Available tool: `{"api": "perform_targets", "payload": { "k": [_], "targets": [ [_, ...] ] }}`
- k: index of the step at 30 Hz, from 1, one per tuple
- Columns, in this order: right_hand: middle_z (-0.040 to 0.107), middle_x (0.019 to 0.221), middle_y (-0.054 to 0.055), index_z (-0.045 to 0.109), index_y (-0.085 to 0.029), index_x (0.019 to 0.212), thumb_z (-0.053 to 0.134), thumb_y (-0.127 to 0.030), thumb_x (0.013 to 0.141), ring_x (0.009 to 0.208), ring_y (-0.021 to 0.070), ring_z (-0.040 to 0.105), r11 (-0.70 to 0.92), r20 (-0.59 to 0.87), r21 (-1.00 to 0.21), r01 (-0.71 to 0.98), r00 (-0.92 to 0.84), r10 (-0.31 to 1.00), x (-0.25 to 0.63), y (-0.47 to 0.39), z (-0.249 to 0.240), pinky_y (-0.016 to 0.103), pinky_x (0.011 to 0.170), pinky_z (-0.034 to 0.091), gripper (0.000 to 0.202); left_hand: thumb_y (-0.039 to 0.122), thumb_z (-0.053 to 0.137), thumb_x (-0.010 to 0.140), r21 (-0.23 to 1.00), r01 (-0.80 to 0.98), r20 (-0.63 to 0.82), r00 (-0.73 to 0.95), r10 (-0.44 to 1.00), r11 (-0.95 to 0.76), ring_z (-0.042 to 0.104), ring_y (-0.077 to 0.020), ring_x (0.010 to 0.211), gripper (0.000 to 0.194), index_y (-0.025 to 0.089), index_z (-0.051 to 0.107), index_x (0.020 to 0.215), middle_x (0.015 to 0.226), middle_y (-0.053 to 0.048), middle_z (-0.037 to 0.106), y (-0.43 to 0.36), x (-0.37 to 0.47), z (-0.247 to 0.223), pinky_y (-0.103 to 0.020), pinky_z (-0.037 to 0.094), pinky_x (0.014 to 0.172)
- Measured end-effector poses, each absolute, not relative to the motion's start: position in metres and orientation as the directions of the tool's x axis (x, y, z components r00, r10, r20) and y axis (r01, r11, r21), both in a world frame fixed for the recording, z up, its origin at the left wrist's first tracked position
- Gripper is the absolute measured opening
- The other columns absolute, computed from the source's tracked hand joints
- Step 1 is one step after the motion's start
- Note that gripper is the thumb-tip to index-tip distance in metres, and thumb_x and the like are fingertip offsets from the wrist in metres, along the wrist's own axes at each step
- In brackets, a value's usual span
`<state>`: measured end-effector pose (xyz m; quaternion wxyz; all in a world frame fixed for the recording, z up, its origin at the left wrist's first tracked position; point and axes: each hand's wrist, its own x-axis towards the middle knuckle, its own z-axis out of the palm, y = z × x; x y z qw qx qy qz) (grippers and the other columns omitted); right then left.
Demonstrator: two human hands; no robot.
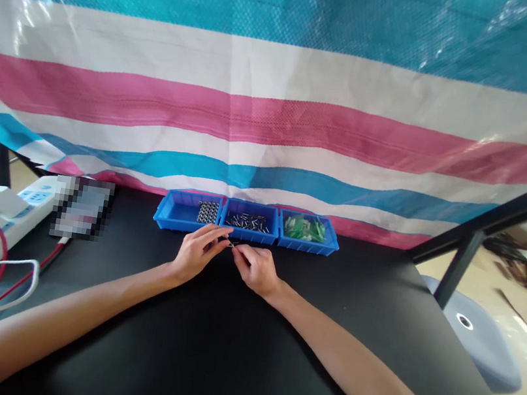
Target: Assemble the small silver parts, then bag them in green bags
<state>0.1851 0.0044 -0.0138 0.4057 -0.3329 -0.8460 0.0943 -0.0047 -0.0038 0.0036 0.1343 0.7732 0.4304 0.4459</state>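
Observation:
My left hand [199, 250] and my right hand [257, 268] meet fingertip to fingertip just in front of the middle blue bin. Between them is a small shiny metal piece [231, 244], pinched by both hands; its exact shape is too small to tell. The left blue bin [177, 212] has rows of small round metal parts [209, 212] at its right side. Loose metal pins [250, 222] lie in the middle blue bin [252, 208]. Green and clear pieces [305, 228] fill much of the right blue bin [331, 240].
A white power strip [36, 196] with plugs, red and white cables [3, 264] and a blurred phone-like device [83, 209] are at the left of the black table [328, 293]. Behind the bins hangs a striped sheet [275, 120]. A grey stool [480, 335] stands beyond the right edge.

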Motion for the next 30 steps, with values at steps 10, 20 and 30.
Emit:
{"api": "perform_targets", "payload": {
  "k": [10,20,30],
  "targets": [
    [0.066,0.068,0.003,0.059,-0.017,0.08,0.04,-0.025,0.099,0.055,0.0121,0.06,0.776,0.608,-0.414,0.476,-0.49,0.625,0.186,0.0036,-0.0146,0.023,0.056,0.041,0.028,0.029,0.052,0.094,0.661,0.471,0.473,0.342,0.812,-0.584,0.06,-0.0093,0.069,0.031,0.022,0.058,0.123,0.101,-0.004,0.065,-0.0007,-0.0063,0.0042,-0.021,0.051,0.065],
    [0.069,0.072,0.004,0.062,-0.018,0.083,0.045,-0.025,0.096,0.061,0.0142,0.065,0.683,0.607,-0.535,0.497,-0.335,0.72,0.186,0.0027,-0.0096,0.023,0.059,0.046,0.023,0.03,0.051,0.094,0.641,0.522,0.496,0.278,0.823,-0.563,0.056,-0.0078,0.056,0.035,0.022,0.057,0.127,0.103,-0.004,0.071,-0.0026,-0.0058,0.0039,-0.022,0.052,0.062],
    [0.07,0.073,0.003,0.064,-0.018,0.086,0.046,-0.026,0.097,0.062,0.0146,0.066,0.698,0.603,-0.527,0.485,-0.366,0.709,0.1865,0.0029,-0.0104,0.022,0.06,0.046,0.023,0.029,0.06,0.089,0.635,0.508,0.592,0.163,0.789,-0.581,0.062,-0.0091,0.061,0.013,0.02,0.069,0.095,0.085,-0.001,0.071,-0.0026,-0.0054,0.004,-0.022,0.052,0.066]
  ]
}}
